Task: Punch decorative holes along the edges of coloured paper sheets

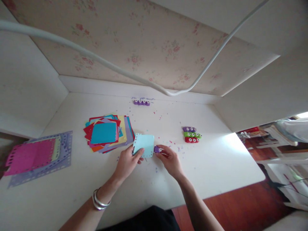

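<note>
In the head view, the left hand (126, 163) grips blue paper (146, 143), and the right hand (172, 161) pinches a purple punch (157, 149) just beside the paper's right edge.

A smooth white desk (221, 173) carries pink, pale-green and lavender paper sheets with punched edges (32, 157) at far left and, to their right, a fanned stack of red, blue, yellow and lavender paper (104, 133). Small punches sit grouped — a row of four purple punches (140, 102) near the back, a three-row purple, green and red cluster (192, 134) at right — with tiny paper confetti (171, 141) scattered between.
</note>
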Demonstrator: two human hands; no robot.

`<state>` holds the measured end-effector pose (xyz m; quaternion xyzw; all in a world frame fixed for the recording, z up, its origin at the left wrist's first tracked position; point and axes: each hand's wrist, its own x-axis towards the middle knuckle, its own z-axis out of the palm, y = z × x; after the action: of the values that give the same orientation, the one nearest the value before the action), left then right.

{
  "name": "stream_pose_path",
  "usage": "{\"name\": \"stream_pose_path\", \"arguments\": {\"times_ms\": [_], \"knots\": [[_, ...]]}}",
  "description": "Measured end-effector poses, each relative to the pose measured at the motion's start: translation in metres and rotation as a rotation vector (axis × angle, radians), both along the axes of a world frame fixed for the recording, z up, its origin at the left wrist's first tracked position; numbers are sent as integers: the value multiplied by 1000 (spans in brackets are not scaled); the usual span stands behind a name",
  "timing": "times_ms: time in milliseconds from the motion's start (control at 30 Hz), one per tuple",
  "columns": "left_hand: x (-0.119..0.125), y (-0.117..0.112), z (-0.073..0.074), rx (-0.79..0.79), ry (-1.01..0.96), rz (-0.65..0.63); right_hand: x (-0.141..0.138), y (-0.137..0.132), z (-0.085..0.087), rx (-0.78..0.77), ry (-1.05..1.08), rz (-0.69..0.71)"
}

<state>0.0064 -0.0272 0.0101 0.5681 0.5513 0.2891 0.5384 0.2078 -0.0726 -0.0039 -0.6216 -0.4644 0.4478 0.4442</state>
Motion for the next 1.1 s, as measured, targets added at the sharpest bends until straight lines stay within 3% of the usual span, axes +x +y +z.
{"name": "stream_pose_path", "arguments": {"times_ms": [300,1100], "knots": [[0,1,3,-30,-36,22,-3,2,2,117,-89,80],[-1,1,4,46,79,14,-4,4,5,154,-133,112]]}}
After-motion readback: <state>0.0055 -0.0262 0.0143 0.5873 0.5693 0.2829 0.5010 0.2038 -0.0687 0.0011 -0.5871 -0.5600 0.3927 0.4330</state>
